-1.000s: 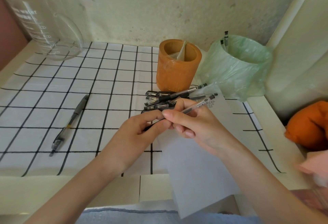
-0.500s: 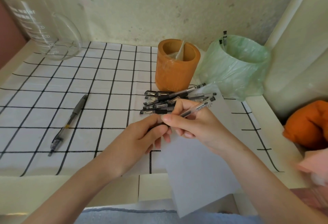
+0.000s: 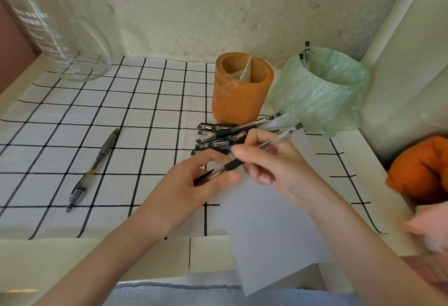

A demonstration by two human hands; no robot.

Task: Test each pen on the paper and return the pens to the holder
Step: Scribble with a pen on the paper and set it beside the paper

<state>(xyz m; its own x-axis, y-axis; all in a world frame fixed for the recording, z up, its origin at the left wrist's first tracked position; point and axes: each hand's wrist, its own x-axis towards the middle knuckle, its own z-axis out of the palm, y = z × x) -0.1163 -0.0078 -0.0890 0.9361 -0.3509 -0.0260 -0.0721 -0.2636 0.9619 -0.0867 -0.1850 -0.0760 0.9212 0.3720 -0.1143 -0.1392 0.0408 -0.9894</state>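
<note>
My right hand (image 3: 274,162) grips a clear-barrelled pen (image 3: 276,139) with a black grip, held slanted above the white paper (image 3: 271,228). My left hand (image 3: 189,184) pinches the pen's lower, dark cap end; I cannot tell whether the cap is off. A pile of several black-capped pens (image 3: 218,133) lies just behind my hands. The orange pen holder (image 3: 240,97) stands behind that pile with a bit of clear plastic inside. A lone grey pen (image 3: 94,169) lies on the checked cloth to the left.
A container lined with a green bag (image 3: 322,94) stands right of the holder, with two pens poking out. A large glass beaker (image 3: 55,36) is at the back left. An orange cloth (image 3: 421,169) lies at the right edge. The paper overhangs the table's front edge.
My hands have drawn slightly apart. The pen's black grip and a clear section now show between them, where the fingers touched before.
</note>
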